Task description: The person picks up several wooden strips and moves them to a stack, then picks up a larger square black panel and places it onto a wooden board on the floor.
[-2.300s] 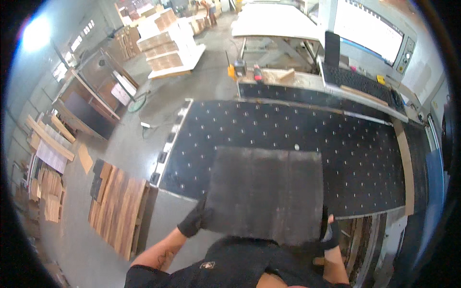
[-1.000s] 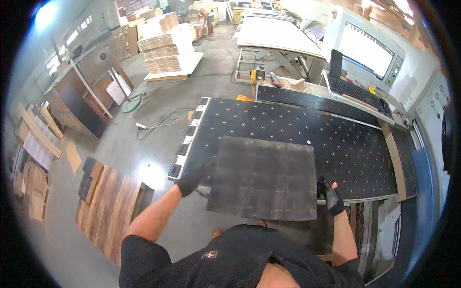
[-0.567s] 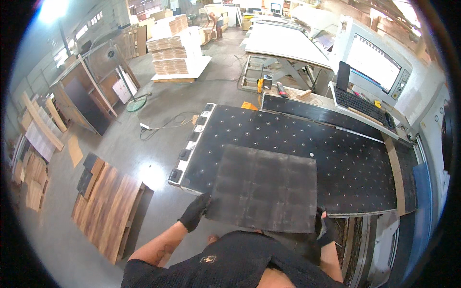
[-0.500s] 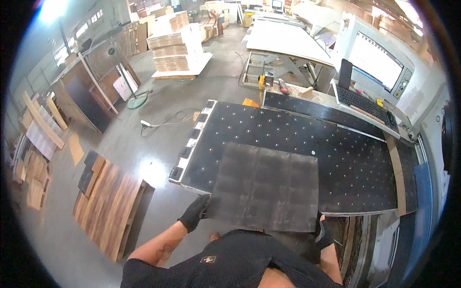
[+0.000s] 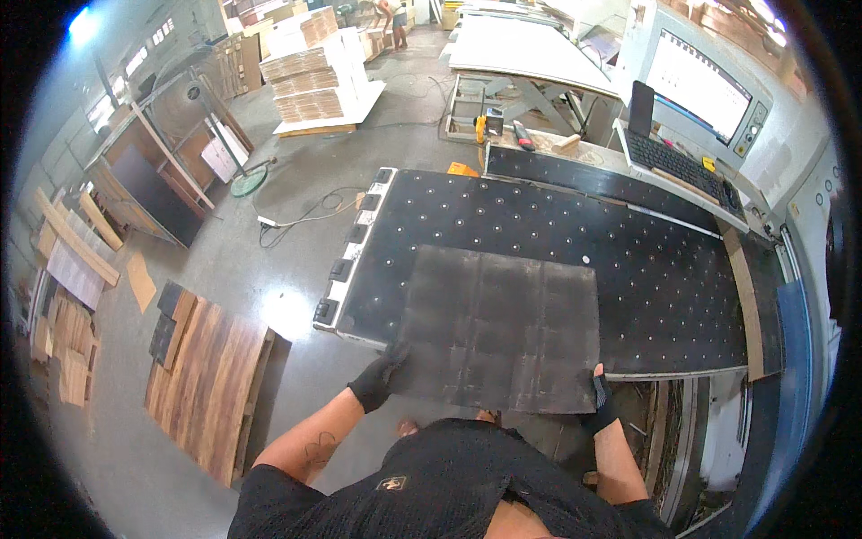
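A dark grey-brown rectangular board (image 5: 503,328) spans the space in front of me, its far part over the black studded machine table (image 5: 503,211) and its near edge close to my body. My left hand (image 5: 379,379), in a black glove, grips the board's left edge near the close corner. On the opposite side my right hand (image 5: 600,404), also gloved with bare fingertips, closes on the right edge near its corner. The fingers beneath the board are hidden. Whether its far edge touches the table I cannot tell.
At left on the floor stands a stack of wood-grain panels (image 5: 211,377) with small dark blocks on top. A keyboard (image 5: 678,166) and monitor (image 5: 700,85) sit at the right. Beyond are wrapped board stacks (image 5: 310,76), a white-topped lift table (image 5: 530,54) and a distant person (image 5: 388,20).
Both hands and the board have shifted slightly away from my body. My right hand and forearm show more fully. The surroundings sit slightly differently in the picture as my head has moved.
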Motion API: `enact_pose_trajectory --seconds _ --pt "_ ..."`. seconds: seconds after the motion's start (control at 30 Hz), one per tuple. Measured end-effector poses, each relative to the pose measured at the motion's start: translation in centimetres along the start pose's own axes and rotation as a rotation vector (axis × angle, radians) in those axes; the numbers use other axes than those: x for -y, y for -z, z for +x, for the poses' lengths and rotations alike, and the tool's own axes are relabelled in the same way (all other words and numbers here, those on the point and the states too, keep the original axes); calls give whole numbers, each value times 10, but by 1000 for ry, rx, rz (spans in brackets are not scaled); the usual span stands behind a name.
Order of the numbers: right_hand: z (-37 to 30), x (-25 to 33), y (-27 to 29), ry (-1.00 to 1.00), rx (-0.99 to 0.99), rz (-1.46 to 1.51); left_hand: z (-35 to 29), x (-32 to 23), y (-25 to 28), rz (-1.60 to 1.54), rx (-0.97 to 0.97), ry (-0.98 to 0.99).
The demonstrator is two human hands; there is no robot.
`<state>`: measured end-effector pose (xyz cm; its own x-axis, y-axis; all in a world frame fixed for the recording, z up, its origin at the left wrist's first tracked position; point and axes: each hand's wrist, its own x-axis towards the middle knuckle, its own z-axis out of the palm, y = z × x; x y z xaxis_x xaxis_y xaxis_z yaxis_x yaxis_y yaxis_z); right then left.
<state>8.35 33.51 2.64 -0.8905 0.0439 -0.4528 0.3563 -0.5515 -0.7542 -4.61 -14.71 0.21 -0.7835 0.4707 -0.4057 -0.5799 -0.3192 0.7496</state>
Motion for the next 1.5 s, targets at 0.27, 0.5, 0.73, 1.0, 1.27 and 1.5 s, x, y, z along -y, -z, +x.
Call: enact_pose_trajectory --seconds 0.27,0.5,0.73,1.0,1.27,1.5 --pt "-23 -1 -24 109 124 86 -24 16 7 360 -26 -179" --pt "-30 -2 -17 93 94 216 -32 -7 -3 252 -129 70" --pt "-7 12 5 -43 162 36 -19 -47 -30 390 12 -26" --pt "5 4 -29 -131 407 640 -22 -58 -68 -317 -220 286" --pt "8 3 -82 23 186 235 -66 -53 -19 -213 -170 -51" --pt "65 -21 -240 -110 328 75 -141 -94 124 -498 -152 -106"
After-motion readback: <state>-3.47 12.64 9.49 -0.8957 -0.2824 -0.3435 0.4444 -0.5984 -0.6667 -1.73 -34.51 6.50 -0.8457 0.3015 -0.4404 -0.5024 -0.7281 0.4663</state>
